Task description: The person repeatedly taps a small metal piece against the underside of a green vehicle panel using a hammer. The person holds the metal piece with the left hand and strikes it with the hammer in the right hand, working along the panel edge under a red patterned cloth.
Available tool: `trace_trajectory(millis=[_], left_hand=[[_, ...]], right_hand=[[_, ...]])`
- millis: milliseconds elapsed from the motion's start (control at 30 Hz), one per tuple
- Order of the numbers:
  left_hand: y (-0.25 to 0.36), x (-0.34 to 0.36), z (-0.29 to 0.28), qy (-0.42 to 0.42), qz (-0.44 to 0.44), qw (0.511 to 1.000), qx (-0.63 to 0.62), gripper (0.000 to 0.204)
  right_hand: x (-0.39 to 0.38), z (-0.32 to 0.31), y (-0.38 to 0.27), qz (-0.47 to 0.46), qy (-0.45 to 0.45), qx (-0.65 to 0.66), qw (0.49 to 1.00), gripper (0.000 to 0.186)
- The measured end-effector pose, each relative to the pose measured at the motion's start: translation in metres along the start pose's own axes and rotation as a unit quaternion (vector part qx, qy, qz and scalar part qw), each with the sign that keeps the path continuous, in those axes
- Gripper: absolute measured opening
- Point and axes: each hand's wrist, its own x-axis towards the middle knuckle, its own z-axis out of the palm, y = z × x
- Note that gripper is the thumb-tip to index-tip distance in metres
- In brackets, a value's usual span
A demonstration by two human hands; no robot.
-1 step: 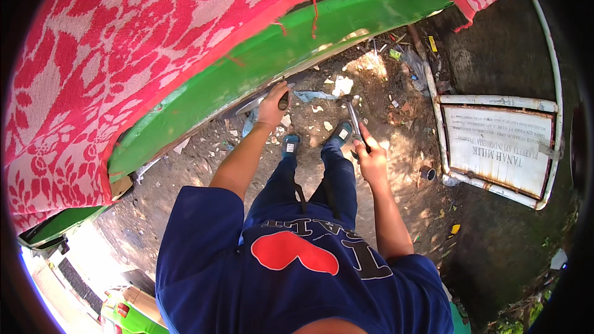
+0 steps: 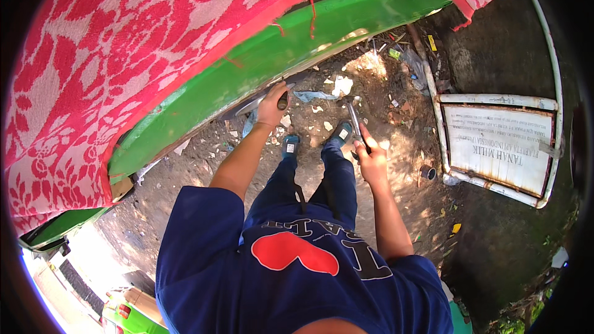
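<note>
My left hand (image 2: pixel 270 109) is closed beside the lower edge of the green car body (image 2: pixel 272 49). It grips a tool (image 2: pixel 283 100) with a dark, rounded end; a grey, flat metal piece (image 2: pixel 249 106) shows on the hand's other side, and I cannot tell whether it belongs to that tool. My right hand (image 2: pixel 372 159) is wrapped round a hammer (image 2: pixel 354 114) with a metal shaft and a dark grip. The hammer's head is up over the ground, to the right of my left hand and apart from the car body.
A red and pink patterned cloth (image 2: pixel 142 55) drapes over the car. At the right a white sign (image 2: pixel 500 145) leans in a rusty pipe frame (image 2: pixel 438 130). Paper scraps (image 2: pixel 342 86) and a blue rag (image 2: pixel 312 96) litter the dirt, with a short pipe (image 2: pixel 427 172) near the sign.
</note>
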Motion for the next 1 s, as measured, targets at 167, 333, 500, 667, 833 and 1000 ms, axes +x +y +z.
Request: trace_trajectory(millis=[167,333,500,667,833,1000], left_hand=[[0.018,0.007,-0.001,-0.006,-0.043,0.996,0.076,0.036],[0.01,0.013,0.004,0.083,-0.082,0.988,-0.096,0.04],[0.009,0.007,0.006,0.026,-0.175,0.96,-0.215,0.045],[0.012,0.001,0.001,-0.048,-0.117,0.986,-0.105,0.046],[0.016,0.005,-0.001,-0.093,-0.047,0.994,-0.018,0.039],[0.016,0.012,0.003,-0.188,-0.012,0.978,0.091,0.048]], right_hand=[[-0.005,-0.005,0.015,0.006,0.021,-0.006,1.0,0.048],[0.003,0.0,0.018,0.011,0.03,-0.016,0.999,0.048],[0.004,0.006,0.019,0.006,0.021,-0.03,0.999,0.048],[0.003,0.009,0.008,0.017,-0.002,-0.043,0.999,0.048],[-0.003,0.009,-0.006,0.084,-0.017,-0.04,0.996,0.046],[-0.012,0.014,0.015,0.045,0.002,-0.046,0.998,0.048]])
